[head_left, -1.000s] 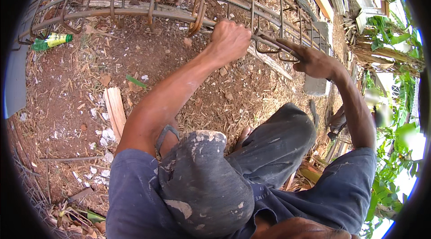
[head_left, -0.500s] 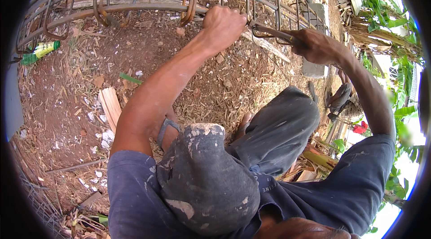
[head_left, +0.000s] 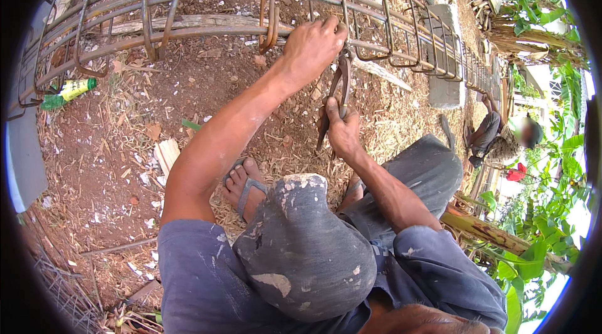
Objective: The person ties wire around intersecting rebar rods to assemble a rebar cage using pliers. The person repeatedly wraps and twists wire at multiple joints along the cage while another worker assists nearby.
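Observation:
A long cage of rusty rebar (head_left: 207, 28) with bent stirrups (head_left: 270, 14) crosses the far part of the head view. My left hand (head_left: 313, 44) is closed over the cage's near lower bar, just right of a stirrup; its fingertips are partly hidden. In my right hand (head_left: 343, 132) is a pair of pincers (head_left: 339, 86), its jaws up at the bar beside my left fingers. The handles point back toward me, with a gap between them. Any wire at the jaws is too small to make out.
A grey concrete block (head_left: 446, 92) stands near the cage at right. Far right, another person (head_left: 492, 130) crouches beside the cage. A green and yellow bottle (head_left: 69, 92) and a wood piece (head_left: 167, 155) lie on the littered soil. Green plants (head_left: 539, 208) grow at right.
My right hand has swung the pincers from the right side of my left hand to the near side, with the elbow drawn in. My left hand stays on the bar. The view has shifted slightly.

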The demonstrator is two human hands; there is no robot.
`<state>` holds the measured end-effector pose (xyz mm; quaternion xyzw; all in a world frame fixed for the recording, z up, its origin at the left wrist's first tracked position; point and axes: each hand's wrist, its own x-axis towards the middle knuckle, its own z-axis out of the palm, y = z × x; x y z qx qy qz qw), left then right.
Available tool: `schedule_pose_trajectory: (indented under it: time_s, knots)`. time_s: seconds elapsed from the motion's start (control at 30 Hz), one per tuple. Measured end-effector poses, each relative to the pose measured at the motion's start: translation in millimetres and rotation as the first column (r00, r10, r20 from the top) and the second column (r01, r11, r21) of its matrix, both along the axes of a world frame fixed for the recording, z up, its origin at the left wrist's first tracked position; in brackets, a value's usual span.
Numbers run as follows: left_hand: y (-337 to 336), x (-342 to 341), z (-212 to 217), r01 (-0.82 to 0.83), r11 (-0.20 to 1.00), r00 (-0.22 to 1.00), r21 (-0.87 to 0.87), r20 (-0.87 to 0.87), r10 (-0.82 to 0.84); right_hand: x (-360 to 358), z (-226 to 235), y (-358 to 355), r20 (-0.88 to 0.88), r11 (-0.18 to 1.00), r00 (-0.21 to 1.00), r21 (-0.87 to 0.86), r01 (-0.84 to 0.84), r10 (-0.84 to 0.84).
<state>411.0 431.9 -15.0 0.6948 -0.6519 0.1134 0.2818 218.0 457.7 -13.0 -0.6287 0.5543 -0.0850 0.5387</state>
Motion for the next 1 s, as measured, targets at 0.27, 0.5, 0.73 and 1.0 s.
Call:
schedule_pose_trajectory:
  time_s: [0.27,0.5,0.73,1.0]
  knots:
    - [13.5,-48.9,14.6,0.514,0.737,0.798,-0.439,-0.069,-0.598,-15.4,111.2,-16.6,0.283,0.732,0.935,0.680,-0.039,-0.213]
    - [-16.0,-69.1,37.1,0.524,0.834,0.846,0.173,-0.220,-0.486,-26.5,150.9,-5.4,-0.785,0.645,0.558,-0.284,-0.709,0.268]
    - [10.6,-70.3,11.7,0.520,0.760,0.799,-0.390,-0.094,-0.594,-57.7,125.3,-17.3,0.298,0.690,0.930,0.720,-0.071,-0.215]
    - [-6.4,-90.6,-5.2,0.243,0.744,0.861,-0.622,-0.215,-0.461,-25.0,176.6,-46.5,0.048,0.847,0.982,0.500,-0.180,0.181]
